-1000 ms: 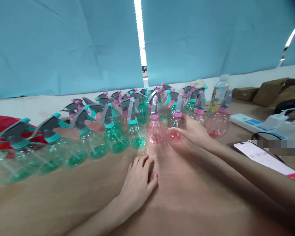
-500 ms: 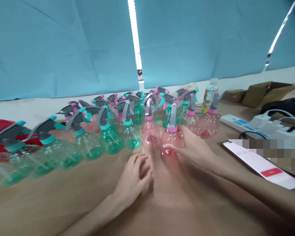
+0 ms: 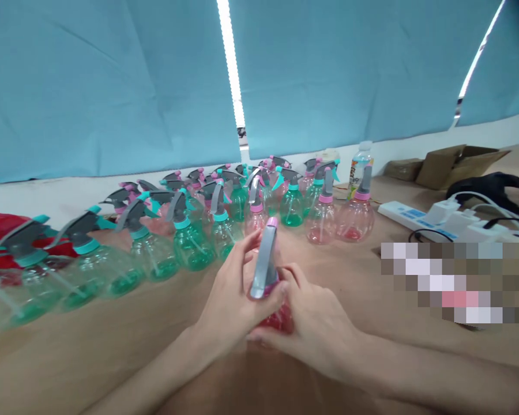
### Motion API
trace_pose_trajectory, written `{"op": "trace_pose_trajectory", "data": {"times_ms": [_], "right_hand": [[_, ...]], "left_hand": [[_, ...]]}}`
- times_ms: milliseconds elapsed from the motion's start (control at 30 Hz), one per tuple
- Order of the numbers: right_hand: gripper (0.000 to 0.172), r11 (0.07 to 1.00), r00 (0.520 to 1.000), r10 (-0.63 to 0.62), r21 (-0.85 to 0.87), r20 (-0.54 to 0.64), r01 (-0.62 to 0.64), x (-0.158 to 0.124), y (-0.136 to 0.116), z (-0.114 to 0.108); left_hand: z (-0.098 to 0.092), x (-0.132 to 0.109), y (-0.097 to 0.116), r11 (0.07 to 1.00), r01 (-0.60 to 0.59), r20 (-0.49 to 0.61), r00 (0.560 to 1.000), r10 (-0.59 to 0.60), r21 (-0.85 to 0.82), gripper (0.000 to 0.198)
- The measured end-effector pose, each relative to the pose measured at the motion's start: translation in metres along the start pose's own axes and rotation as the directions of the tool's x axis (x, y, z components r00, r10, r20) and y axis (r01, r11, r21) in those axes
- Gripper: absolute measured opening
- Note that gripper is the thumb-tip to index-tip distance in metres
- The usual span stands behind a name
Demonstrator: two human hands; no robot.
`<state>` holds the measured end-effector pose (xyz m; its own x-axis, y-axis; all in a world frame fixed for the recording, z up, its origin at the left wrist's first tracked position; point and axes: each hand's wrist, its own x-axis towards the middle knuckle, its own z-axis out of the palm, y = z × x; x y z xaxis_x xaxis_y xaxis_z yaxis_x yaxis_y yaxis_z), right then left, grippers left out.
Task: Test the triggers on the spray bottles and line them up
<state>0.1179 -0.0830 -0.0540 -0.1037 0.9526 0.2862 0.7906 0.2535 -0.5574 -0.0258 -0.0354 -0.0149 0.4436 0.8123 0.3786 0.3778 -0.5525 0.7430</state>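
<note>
Your right hand (image 3: pixel 322 323) has its fingers clamped around the body of a pink bottle (image 3: pixel 280 320). Your left hand (image 3: pixel 230 295) has its fingers closed about the neck. The bottle is between your hands, nearer you than the other bottles (image 3: pixel 193 249) on the surface (image 3: pixel 112 351).

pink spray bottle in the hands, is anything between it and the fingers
Nothing visible: the left hand and right hand are both on the pink spray bottle. Another pink bottle stands beyond it, not between. Its far side is hidden.
</note>
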Motion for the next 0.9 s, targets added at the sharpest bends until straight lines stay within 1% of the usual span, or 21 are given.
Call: {"op": "trace_pose_trajectory", "data": {"times_ms": [67,167,233,300,333,433,467,533,600,667,700,800,900], "right_hand": [[0.063,0.999,0.999,-0.046,0.028,-0.028,0.047,-0.001,-0.004,0.007],[0.068,0.994,0.996,-0.083,0.065,-0.026,0.084,-0.001,-0.009,0.011],[0.077,0.992,0.994,-0.107,0.063,-0.027,0.109,0.000,-0.010,0.012],[0.088,0.988,0.989,-0.145,0.052,-0.040,0.147,0.002,-0.008,0.014],[0.091,0.983,0.984,-0.174,0.058,-0.041,0.177,0.003,-0.006,0.014],[0.087,0.945,0.956,-0.294,0.144,-0.017,0.293,0.010,0.003,0.012],[0.085,0.926,0.942,-0.336,0.182,-0.001,0.331,0.013,0.006,0.009],[0.088,0.899,0.916,-0.397,0.226,0.058,0.376,0.019,0.015,0.002],[0.085,0.902,0.897,-0.412,0.213,0.159,0.376,0.023,0.027,-0.004],[0.076,0.922,0.893,-0.386,0.140,0.233,0.362,0.026,0.041,-0.007],[0.077,0.925,0.888,-0.380,0.113,0.259,0.363,0.026,0.048,-0.007],[0.076,0.925,0.879,-0.377,0.066,0.290,0.375,0.023,0.070,0.001],[0.079,0.939,0.899,-0.337,0.033,0.279,0.342,0.020,0.082,0.011]], "left_hand": [[0.003,0.002,0.001,0.999,0.010,-0.021,1.000,-0.011,-0.047,0.058],[0.004,0.001,0.001,0.999,-0.019,-0.047,0.999,0.017,-0.042,0.047],[0.003,0.000,0.002,0.998,-0.010,-0.051,0.999,0.007,-0.058,0.040],[0.002,0.001,0.005,0.992,0.014,-0.037,0.999,-0.019,-0.125,0.034],[0.002,0.002,0.006,0.987,0.019,-0.034,0.999,-0.024,-0.162,0.031],[0.000,0.007,0.003,0.977,-0.026,-0.039,0.999,0.018,-0.210,0.024],[-0.002,0.008,0.001,0.978,-0.053,-0.048,0.998,0.044,-0.200,0.022],[-0.005,0.012,-0.005,0.983,-0.090,-0.060,0.995,0.081,-0.160,0.020],[-0.009,0.015,-0.012,0.986,-0.097,-0.060,0.994,0.090,-0.132,0.021],[-0.014,0.019,-0.019,0.988,-0.087,-0.057,0.995,0.080,-0.131,0.027],[-0.016,0.021,-0.021,0.987,-0.084,-0.062,0.995,0.077,-0.133,0.032],[-0.019,0.024,-0.028,0.989,-0.065,-0.084,0.995,0.054,-0.133,0.046],[-0.019,0.024,-0.030,0.986,-0.036,-0.073,0.997,0.024,-0.160,0.050]]}}
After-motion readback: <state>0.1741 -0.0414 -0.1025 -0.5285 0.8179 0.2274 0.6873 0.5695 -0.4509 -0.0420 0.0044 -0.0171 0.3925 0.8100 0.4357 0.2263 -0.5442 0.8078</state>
